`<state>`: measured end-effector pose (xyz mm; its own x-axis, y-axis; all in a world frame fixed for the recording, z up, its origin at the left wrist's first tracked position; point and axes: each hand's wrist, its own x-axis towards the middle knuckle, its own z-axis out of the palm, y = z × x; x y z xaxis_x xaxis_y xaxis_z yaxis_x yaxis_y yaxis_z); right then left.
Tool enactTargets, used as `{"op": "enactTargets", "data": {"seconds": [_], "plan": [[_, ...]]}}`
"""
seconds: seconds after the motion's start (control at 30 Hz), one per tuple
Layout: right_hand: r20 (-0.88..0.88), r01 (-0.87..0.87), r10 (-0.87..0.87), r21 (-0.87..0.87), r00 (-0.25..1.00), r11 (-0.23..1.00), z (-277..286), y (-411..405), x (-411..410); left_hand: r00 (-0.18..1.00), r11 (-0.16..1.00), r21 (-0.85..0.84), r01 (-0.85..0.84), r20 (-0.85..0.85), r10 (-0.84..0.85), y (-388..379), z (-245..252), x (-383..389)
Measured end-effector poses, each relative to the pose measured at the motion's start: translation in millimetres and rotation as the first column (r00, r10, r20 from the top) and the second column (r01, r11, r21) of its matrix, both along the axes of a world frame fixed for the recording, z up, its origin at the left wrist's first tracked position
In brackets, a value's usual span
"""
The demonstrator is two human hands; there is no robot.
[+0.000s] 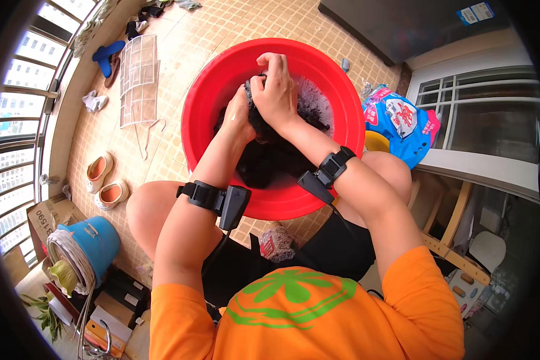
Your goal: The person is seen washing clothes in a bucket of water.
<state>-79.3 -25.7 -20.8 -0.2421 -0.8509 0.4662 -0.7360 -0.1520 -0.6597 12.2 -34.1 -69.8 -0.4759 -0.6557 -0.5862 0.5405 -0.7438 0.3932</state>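
Observation:
A red plastic basin (202,135) stands on the floor between my knees, with foamy water (315,101) along its right side. Wet black cloth (263,164) fills much of the bottom. Over the basin's middle, my left hand (239,114) grips a raised bunch of that cloth from the left. My right hand (276,92) is closed on the same bunch from the right, its knuckles bent and touching the cloth close to the left hand. The fingertips of both hands are partly hidden by the cloth and each other. Each forearm wears a black strap with a small device.
On the right, a blue detergent bag (405,119) leans by a sliding door (477,112). White shoes (105,182), a blue slipper (108,56) and a beige grid-patterned panel (138,81) lie left on the tiles. A blue bucket (96,245) sits at lower left, below a barred window (18,117).

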Motion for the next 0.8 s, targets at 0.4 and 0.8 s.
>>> {"op": "enactTargets", "data": {"seconds": [0.4,0.8], "plan": [[0.143,0.061,-0.064,0.029,0.988,0.998,4,-3,0,0.972,1.0,-0.008,-0.014,0.236,0.015,4,35,-5],[-0.054,0.004,-0.004,-0.008,0.999,1.0,-27,-18,-45,0.875,0.921,-0.354,0.162,0.483,0.032,-3,52,9]]}}
